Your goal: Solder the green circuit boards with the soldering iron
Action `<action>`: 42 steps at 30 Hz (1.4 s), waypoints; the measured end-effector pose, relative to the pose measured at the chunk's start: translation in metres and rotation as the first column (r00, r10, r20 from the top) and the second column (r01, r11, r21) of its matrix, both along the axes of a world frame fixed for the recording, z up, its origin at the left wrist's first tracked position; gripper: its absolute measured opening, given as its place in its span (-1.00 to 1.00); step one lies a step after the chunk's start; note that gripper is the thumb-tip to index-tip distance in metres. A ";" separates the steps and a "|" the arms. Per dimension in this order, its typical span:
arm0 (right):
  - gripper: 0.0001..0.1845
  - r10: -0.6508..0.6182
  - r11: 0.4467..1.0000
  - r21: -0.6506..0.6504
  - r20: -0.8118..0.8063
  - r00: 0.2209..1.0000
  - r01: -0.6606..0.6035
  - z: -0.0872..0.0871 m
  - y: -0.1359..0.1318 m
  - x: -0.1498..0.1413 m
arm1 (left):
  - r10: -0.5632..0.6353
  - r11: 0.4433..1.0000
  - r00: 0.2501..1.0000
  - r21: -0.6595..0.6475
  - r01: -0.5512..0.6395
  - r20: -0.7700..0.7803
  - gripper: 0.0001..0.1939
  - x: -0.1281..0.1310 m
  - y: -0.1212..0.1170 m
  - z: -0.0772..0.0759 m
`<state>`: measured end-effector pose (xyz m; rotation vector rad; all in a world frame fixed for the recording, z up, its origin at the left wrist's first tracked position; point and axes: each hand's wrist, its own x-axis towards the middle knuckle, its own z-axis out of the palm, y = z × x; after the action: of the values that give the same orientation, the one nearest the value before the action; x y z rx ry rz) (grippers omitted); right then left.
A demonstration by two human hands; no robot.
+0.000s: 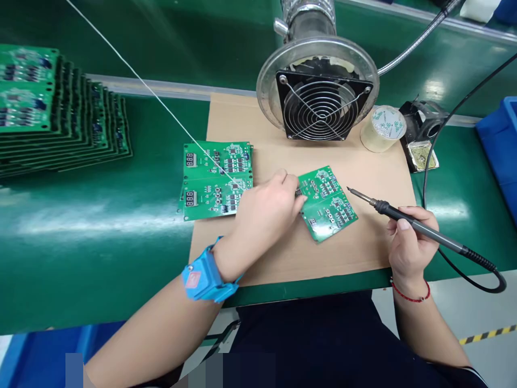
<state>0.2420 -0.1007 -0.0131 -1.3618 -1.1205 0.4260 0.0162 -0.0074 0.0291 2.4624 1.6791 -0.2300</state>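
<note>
My left hand (269,207), with a blue wrist strap (208,277) on its wrist, pinches the left edge of a green circuit board (323,196). That board lies tilted on a sheet of cardboard (283,258). A thin pale wire (161,102) slants down from the top left to the back of this hand; whether the fingers hold it too is hidden. In my right hand (414,242) is a soldering iron (432,233), gripped like a pen. Its tip points left, just off the board's right edge, without touching it. More circuit boards (212,183) lie stacked left of my left hand.
A round fume extractor fan (321,102) hangs over the back of the cardboard. Beside it stand a tape roll (383,129) and an iron stand with a sponge (422,153). Tall board stacks (28,102) fill the far left. A blue bin (503,145) sits at right.
</note>
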 end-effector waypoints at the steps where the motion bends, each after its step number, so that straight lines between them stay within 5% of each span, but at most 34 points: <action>1: -0.86 0.004 1.000 -0.007 0.006 1.000 -0.004 0.000 0.000 0.000 | -0.023 0.999 0.999 -0.030 0.022 -0.022 -0.74 -0.001 -0.003 0.003; 4: -0.85 0.038 0.998 -0.049 0.031 0.999 -0.036 0.002 -0.002 -0.001 | -0.057 0.994 0.998 -0.092 0.054 -0.028 -0.76 -0.005 -0.007 0.009; 7: -0.83 0.086 0.990 -0.121 0.073 0.994 -0.077 0.009 -0.001 -0.005 | 0.019 0.994 0.985 -0.110 0.000 0.174 -0.74 -0.009 -0.003 0.006; 11: -0.81 0.157 0.970 -0.201 0.094 0.983 -0.136 0.020 0.008 -0.013 | 0.131 0.983 0.816 -0.179 -0.034 0.563 -0.81 -0.013 0.007 -0.007; 14: -0.83 0.173 0.969 -0.198 0.107 0.979 -0.149 0.020 0.017 -0.016 | 0.038 0.994 0.750 -0.100 0.039 0.661 -0.80 -0.014 0.009 -0.016; 18: -0.86 0.152 0.983 -0.119 0.079 0.985 -0.142 0.011 0.022 -0.016 | -0.134 0.989 0.804 0.132 0.069 0.580 -0.75 -0.013 0.007 -0.020; 22: -0.86 0.167 0.982 -0.094 0.065 0.984 -0.161 0.005 0.020 -0.015 | -0.163 0.957 0.885 0.287 0.035 0.435 -0.70 -0.014 0.008 -0.019; 32: -0.85 0.221 0.961 -0.203 0.149 0.964 -0.189 0.008 0.020 -0.018 | -0.089 0.960 0.919 0.279 -0.023 0.383 -0.69 -0.012 0.008 -0.017; 42: -0.83 0.220 0.957 -0.223 0.142 0.965 -0.185 0.008 0.019 -0.017 | -0.170 0.940 0.928 0.336 0.052 0.332 -0.70 -0.007 0.007 -0.023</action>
<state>0.2253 -0.0821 -0.0048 -1.4910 -1.3920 0.6015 0.0089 -0.0002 0.0059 2.6202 1.5168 0.4957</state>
